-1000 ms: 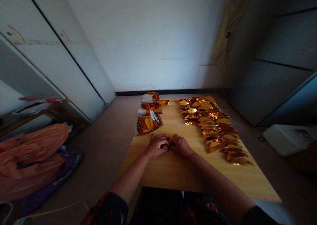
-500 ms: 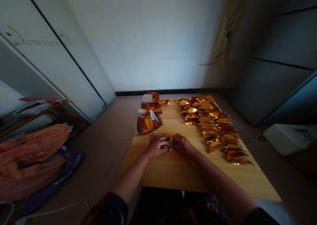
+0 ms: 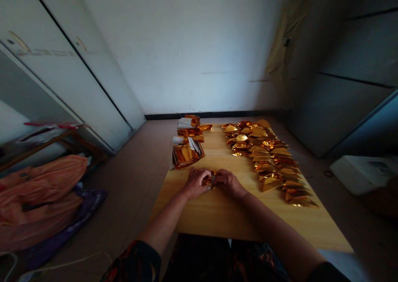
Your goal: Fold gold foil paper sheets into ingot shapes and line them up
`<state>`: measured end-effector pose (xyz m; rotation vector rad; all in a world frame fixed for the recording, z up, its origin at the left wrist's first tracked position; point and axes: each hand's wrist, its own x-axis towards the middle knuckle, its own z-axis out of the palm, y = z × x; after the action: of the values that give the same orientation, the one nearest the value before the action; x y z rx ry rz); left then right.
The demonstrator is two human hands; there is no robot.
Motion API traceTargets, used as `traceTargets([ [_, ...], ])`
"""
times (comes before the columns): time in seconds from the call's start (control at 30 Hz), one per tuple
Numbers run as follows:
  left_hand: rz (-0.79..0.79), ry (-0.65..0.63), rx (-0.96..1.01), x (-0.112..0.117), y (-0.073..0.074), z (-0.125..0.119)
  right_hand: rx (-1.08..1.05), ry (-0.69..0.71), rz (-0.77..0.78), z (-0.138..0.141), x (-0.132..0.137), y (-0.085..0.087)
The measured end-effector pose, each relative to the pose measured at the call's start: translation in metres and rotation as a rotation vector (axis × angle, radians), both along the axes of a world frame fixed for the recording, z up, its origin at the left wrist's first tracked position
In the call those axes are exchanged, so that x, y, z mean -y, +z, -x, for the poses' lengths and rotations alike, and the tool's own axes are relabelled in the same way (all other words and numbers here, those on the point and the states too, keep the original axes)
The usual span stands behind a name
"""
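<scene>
My left hand (image 3: 195, 183) and my right hand (image 3: 228, 183) meet near the middle of a light wooden board (image 3: 214, 215), both pinching a small folded piece of gold foil (image 3: 211, 180) that is mostly hidden by my fingers. To the right lies a long double band of folded gold foil triangles (image 3: 267, 157). On the left stand stacks of gold foil sheets, the nearest (image 3: 185, 155) with white paper slips tucked in, and a smaller stack (image 3: 190, 134) behind it. Neither hand touches these.
The board rests low over a tiled floor, with a wall behind it. On the left are white cabinet doors (image 3: 83, 71) and an orange sack (image 3: 40, 201) on a purple cloth (image 3: 85, 209). A white box (image 3: 362, 174) sits on the floor at right.
My hands stay in the same spot on the board. Their fingers have shifted slightly around the small foil piece, which now shows a little higher between them.
</scene>
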<state>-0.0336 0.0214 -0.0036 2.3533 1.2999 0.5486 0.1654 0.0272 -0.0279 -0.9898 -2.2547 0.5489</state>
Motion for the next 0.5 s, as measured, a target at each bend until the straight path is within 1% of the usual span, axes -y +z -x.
traceTargets([
  [0.07, -0.005, 0.007, -0.001, -0.001, -0.003, 0.001, 0.099, -0.013, -0.034, 0.0, 0.005, 0.003],
  [0.13, -0.011, -0.004, -0.002, -0.002, -0.006, 0.001, 0.224, -0.036, -0.061, 0.001, 0.013, 0.011],
  [0.27, -0.03, -0.043, -0.019, -0.002, -0.01, 0.0, 0.484, -0.151, -0.098, 0.008, 0.034, 0.03],
  [0.37, -0.047, -0.042, -0.035, 0.001, -0.008, 0.0, 0.565, -0.214, -0.066, 0.014, 0.044, 0.04],
  [0.5, -0.062, -0.081, -0.101, 0.005, 0.0, 0.001, 0.598, -0.235, -0.029, 0.012, 0.042, 0.048],
])
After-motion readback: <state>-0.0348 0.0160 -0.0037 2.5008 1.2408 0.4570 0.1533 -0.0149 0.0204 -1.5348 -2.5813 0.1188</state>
